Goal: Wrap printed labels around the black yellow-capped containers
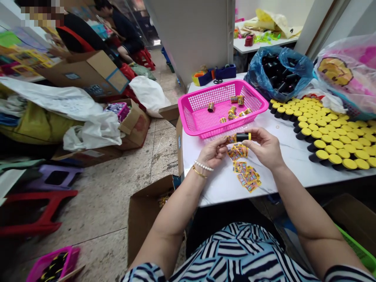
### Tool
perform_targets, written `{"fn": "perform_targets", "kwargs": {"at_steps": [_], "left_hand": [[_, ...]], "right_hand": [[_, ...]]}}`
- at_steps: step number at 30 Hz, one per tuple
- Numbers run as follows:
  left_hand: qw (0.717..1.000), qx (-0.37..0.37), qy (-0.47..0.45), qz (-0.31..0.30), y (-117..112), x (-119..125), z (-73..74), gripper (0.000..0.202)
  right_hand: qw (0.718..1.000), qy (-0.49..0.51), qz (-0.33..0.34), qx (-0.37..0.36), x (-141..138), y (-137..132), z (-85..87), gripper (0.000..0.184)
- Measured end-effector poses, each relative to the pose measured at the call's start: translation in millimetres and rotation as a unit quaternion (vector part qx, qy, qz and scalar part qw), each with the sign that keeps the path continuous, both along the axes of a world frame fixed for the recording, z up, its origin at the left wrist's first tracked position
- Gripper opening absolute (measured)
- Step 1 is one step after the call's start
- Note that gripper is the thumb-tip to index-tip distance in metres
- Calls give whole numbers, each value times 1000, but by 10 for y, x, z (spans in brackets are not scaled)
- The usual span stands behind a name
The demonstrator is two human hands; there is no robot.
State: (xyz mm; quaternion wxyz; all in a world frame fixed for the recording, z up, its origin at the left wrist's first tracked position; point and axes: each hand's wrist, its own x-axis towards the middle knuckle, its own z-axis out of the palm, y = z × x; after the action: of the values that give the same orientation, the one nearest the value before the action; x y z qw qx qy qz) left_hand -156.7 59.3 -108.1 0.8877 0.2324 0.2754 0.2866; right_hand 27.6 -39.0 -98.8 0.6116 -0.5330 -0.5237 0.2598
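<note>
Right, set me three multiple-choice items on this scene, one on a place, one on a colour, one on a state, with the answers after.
1. Where do the printed labels lie?
A) On the floor
B) On the white marble table, in front of the person
C) In the blue plastic bag

2. What colour is the plastic basket on the table?
A) Pink
B) Green
C) Blue

3. What state is the black tube with a yellow end in?
A) Lying flat on the table
B) Standing in the basket
C) Held up off the table

Answers:
1. B, they lie scattered on the tabletop.
2. A, its rim and mesh walls are bright pink.
3. C, the left hand and right hand hold it above the table.
</note>
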Motion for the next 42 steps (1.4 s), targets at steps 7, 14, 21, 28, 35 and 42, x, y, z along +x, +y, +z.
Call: {"fn": "perform_targets", "kwargs": {"at_steps": [7,14,21,28,35,42], "left_hand": [[1000,-26,5,-6,30,28,-23,10],[999,2,-38,19,-7,-21,45,17],[992,-1,-100,77,8,-154,169,21],[994,0,-89,69,44,-133,118,23],[996,37,-47,67,33,-82,112,35],[992,97,7,86,-11,-55,104,41]], "right_hand": [[965,-249,-35,70,-18,-49,153,26],[995,-70,57,41,52,121,307,37],[981,116,154,14,0,445,475,41],[984,118,133,-3,-113,418,273,36],[993,-8,116,15,-65,295,267,33],[986,-151,48,41,-48,245,223,31]]}}
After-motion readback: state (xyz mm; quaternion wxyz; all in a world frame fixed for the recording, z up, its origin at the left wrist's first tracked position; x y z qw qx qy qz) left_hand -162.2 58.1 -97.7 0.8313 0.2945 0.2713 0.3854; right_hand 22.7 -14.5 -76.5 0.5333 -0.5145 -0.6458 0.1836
